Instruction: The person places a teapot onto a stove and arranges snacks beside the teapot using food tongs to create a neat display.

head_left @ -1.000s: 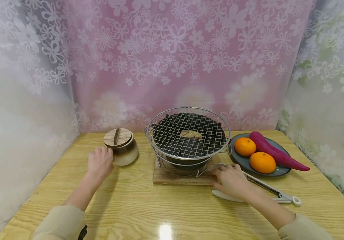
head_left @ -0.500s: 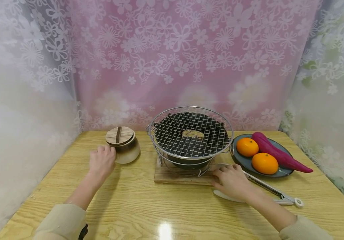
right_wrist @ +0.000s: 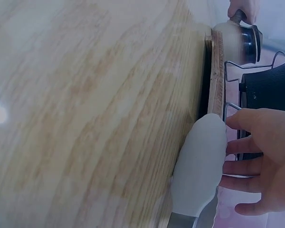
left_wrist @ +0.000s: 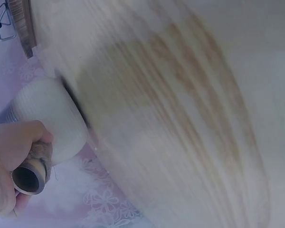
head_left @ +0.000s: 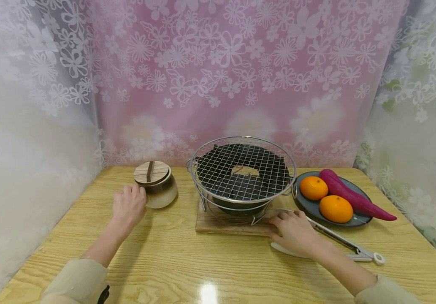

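Observation:
My left hand [head_left: 128,207] grips the short hollow handle [left_wrist: 29,178] of a small brown-and-cream pot [head_left: 161,195], which stands upright at the left of the table. A wooden lid [head_left: 150,172] with a dark bar sits tilted on its mouth. On the right, my right hand [head_left: 293,232] is over the pale heads of a pair of tongs [head_left: 360,250]. In the right wrist view its fingers [right_wrist: 242,166] are spread loosely, with the tips right at a white tong head [right_wrist: 199,166] and the wooden board's end. Nothing is pinched between them.
A round wire grill [head_left: 240,181] over a black bowl-shaped stove stands on a wooden board [head_left: 233,228] in the middle. Behind the tongs, a dark oval plate [head_left: 305,204] bears two oranges [head_left: 336,208] and a long purple sweet potato [head_left: 348,194]. Floral curtains [head_left: 229,84] surround the table.
The whole head view has shifted slightly, so everything appears a little further right than a second ago. Both hands stay in the same places relative to the pot and the tongs.

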{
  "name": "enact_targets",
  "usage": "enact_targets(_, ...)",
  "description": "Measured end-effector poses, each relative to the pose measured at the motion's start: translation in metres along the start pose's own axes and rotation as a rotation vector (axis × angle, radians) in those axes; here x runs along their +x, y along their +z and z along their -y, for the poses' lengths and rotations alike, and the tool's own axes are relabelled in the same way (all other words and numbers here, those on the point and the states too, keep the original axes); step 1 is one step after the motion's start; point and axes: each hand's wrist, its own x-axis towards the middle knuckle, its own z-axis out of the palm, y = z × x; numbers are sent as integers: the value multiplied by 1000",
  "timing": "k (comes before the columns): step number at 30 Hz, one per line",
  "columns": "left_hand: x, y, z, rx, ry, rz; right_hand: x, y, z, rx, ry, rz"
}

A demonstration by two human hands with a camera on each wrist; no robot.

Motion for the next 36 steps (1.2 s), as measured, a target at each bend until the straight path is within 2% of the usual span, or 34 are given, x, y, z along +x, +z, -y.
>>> enact_targets(7, 1, -7, 5, -25, -3, -54, -2, 2, 0, 21, -56, -48)
enact_targets(14, 4, -16, 11, -55, -27, -55, -2, 4, 0, 86, -153, -62)
enact_targets(17, 5, -18, 13, -65, -32, -75, -2, 6, 0, 92, -180, -70)
enact_targets(22, 6, -24, 16, -74, -29, -98, -1, 8, 1, 93, -195, -88)
enact_targets(30, 7, -37, 22, -92, -32, -80, 3, 10, 4, 65, -206, -170)
enact_targets(36, 8, -45, 25, -76, -12, -112, 3, 12, 4, 56, -198, -203)
